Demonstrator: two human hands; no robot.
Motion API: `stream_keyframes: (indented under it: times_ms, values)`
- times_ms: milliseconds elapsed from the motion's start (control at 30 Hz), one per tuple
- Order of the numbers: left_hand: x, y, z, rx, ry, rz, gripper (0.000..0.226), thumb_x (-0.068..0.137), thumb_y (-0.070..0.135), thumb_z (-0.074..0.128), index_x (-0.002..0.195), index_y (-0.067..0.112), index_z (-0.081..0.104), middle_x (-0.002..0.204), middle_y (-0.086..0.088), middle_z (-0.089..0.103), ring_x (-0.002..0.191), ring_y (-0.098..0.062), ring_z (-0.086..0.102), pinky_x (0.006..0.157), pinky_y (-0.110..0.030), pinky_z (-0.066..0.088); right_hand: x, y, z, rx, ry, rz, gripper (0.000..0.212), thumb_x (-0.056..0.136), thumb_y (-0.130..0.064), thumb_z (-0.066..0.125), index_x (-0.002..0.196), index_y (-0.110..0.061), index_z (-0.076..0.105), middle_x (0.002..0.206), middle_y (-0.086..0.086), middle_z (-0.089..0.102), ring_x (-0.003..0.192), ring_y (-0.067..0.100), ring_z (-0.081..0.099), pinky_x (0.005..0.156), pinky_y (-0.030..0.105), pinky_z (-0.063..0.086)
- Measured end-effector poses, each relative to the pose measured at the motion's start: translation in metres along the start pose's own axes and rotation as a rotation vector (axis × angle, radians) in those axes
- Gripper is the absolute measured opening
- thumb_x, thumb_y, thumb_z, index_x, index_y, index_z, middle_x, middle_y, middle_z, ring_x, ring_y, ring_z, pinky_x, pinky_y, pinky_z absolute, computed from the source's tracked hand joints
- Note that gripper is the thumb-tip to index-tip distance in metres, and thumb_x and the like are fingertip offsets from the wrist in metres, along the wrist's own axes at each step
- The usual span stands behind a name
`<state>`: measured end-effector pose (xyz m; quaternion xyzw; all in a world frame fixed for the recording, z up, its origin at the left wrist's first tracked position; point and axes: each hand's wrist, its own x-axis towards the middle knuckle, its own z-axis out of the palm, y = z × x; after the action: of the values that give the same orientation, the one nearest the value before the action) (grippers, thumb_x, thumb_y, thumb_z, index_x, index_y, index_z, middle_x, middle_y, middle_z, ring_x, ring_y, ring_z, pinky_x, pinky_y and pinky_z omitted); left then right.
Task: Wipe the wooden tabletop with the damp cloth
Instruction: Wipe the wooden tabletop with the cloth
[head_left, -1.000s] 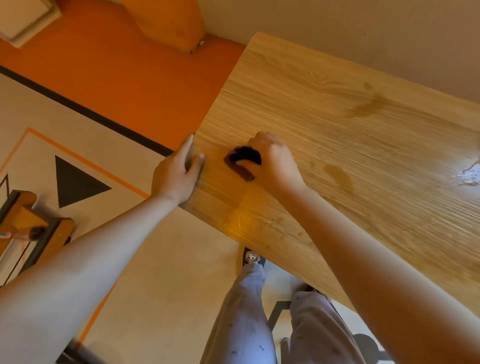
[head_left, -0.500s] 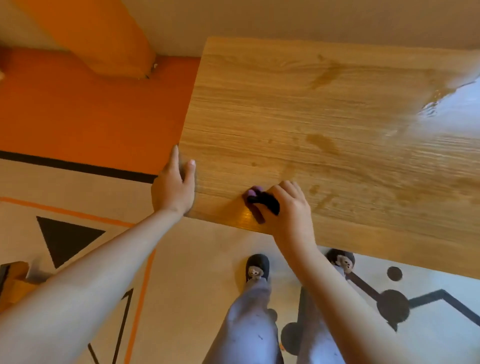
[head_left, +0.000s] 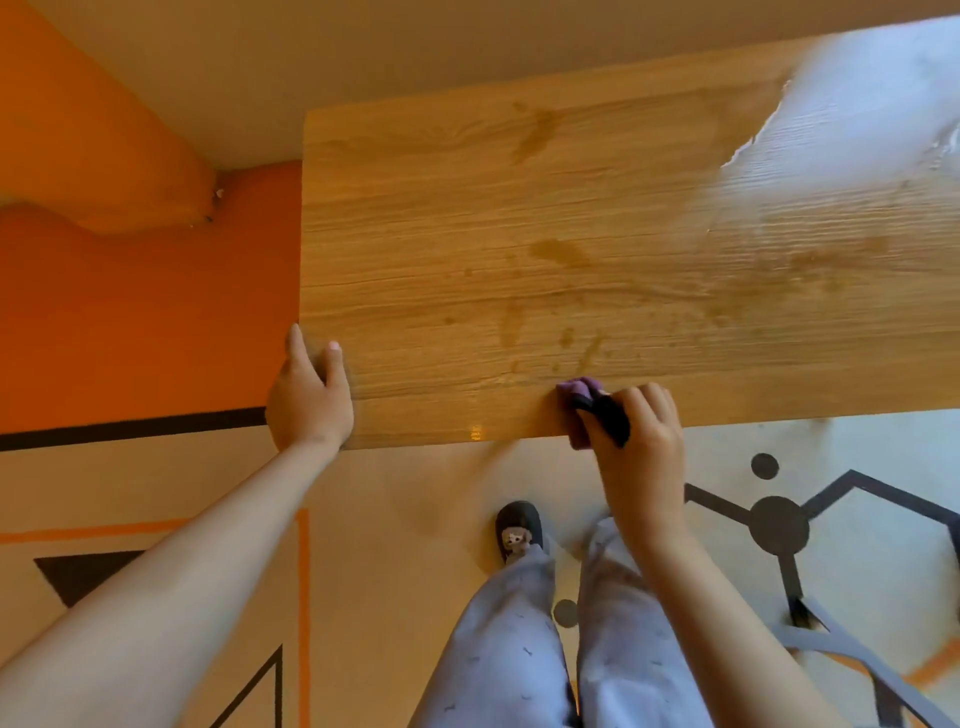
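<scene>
The wooden tabletop (head_left: 571, 218) fills the upper middle and right of the head view, with dark damp marks across it and a bright glare at the far right. My right hand (head_left: 641, 441) is closed on a small purple and dark cloth (head_left: 582, 388), pressing it on the table's near edge. Only the cloth's front shows; the rest is under my fingers. My left hand (head_left: 309, 400) rests flat on the table's near left corner, fingers apart, holding nothing.
Under the table lies a floor mat (head_left: 395, 519) with black lines, dots and triangles. An orange floor area (head_left: 145, 322) is to the left. My legs in grey trousers (head_left: 519, 649) and a dark slipper (head_left: 517, 527) stand at the near edge.
My right hand has slid the cloth to the right along the table's near edge, away from my left hand. My left hand stays at the corner. The view has swung right.
</scene>
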<state>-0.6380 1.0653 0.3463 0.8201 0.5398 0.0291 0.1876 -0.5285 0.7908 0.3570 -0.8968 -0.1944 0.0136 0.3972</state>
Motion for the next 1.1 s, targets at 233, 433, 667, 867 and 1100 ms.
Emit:
stream_keyframes:
  times_ms: [233, 433, 667, 867, 1100]
  values:
    - [-0.001, 0.001, -0.001, 0.011, -0.001, 0.022, 0.059, 0.099, 0.047, 0.028, 0.150, 0.018, 0.019, 0.148, -0.011, 0.040, 0.127, -0.038, 0.045, 0.095, -0.047, 0.042, -0.010, -0.046, 0.053, 0.062, -0.082, -0.005, 0.019, 0.075, -0.008, 0.073, 0.076, -0.006, 0.054, 0.081, 0.007, 0.052, 0.081, 0.022, 0.046, 0.068, 0.028, 0.039]
    - [0.000, 0.001, -0.001, 0.011, -0.004, 0.036, 0.059, 0.100, 0.044, 0.029, 0.150, 0.016, 0.018, 0.152, -0.010, 0.032, 0.133, -0.035, 0.039, 0.100, -0.048, 0.038, 0.003, -0.046, 0.052, 0.057, -0.116, -0.031, 0.016, 0.077, -0.010, 0.071, 0.081, -0.005, 0.057, 0.085, 0.010, 0.054, 0.084, 0.026, 0.050, 0.070, 0.024, 0.037]
    - [0.003, -0.002, 0.001, 0.086, 0.082, 0.248, 0.056, 0.100, 0.037, 0.029, 0.150, 0.014, 0.019, 0.156, -0.009, 0.021, 0.141, -0.029, 0.024, 0.111, -0.044, 0.025, 0.021, 0.005, -0.004, -0.123, 0.121, 0.224, 0.017, 0.080, -0.010, 0.070, 0.083, -0.001, 0.056, 0.086, 0.016, 0.054, 0.084, 0.033, 0.050, 0.072, 0.022, 0.032]
    - [0.010, 0.001, -0.002, 0.208, -0.037, 0.560, 0.055, 0.098, 0.038, 0.025, 0.147, 0.015, 0.032, 0.155, -0.003, 0.029, 0.144, -0.020, 0.021, 0.114, -0.042, 0.020, 0.021, -0.065, 0.077, -0.063, -0.126, -0.117, 0.014, 0.081, -0.016, 0.065, 0.079, -0.006, 0.055, 0.081, 0.008, 0.054, 0.078, 0.026, 0.049, 0.067, 0.033, 0.038]
    - [0.030, 0.032, -0.001, 0.211, -0.074, 0.655, 0.056, 0.096, 0.036, 0.031, 0.147, 0.012, 0.029, 0.155, -0.004, 0.026, 0.145, -0.020, 0.017, 0.117, -0.039, 0.013, 0.058, 0.022, -0.005, -0.216, 0.110, 0.132, 0.020, 0.084, -0.023, 0.062, 0.080, -0.005, 0.053, 0.083, 0.013, 0.056, 0.076, 0.031, 0.051, 0.070, 0.039, 0.036]
